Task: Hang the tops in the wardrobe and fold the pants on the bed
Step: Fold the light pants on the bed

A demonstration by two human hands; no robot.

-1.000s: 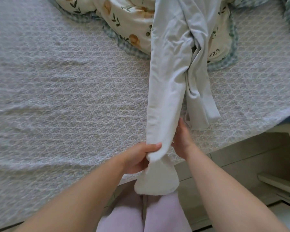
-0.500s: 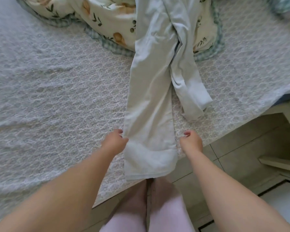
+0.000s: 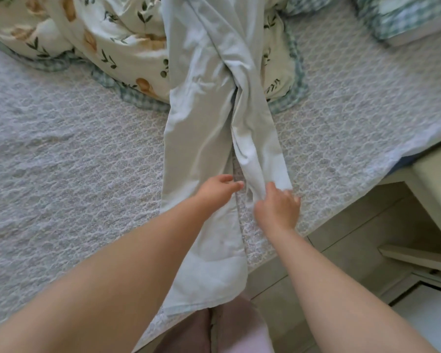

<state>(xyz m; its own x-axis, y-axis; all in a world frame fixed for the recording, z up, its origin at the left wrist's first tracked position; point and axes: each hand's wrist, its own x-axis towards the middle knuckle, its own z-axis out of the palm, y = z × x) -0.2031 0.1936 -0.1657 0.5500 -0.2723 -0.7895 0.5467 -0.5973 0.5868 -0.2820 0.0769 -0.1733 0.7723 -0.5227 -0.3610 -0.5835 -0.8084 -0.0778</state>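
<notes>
On the bed (image 3: 61, 149) we see the pants (image 3: 196, 138) stretched from 12 to 6 o'clock. Our left hand (image 3: 218, 189) rests loose-fingered on the longer leg; our right hand (image 3: 278, 207) apparently pinches the shorter leg's hem.

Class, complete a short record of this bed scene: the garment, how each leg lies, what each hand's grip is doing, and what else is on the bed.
garment: pale blue pants, unfolded
long leg: flat, hem hanging past the edge of the bed
short leg: twisted, ending near the bed edge
left-hand grip: fingers relaxed, over the long leg, holding nothing
right-hand grip: pinches the short leg's hem
also on bed: floral quilt, under the pants' upper part
</notes>
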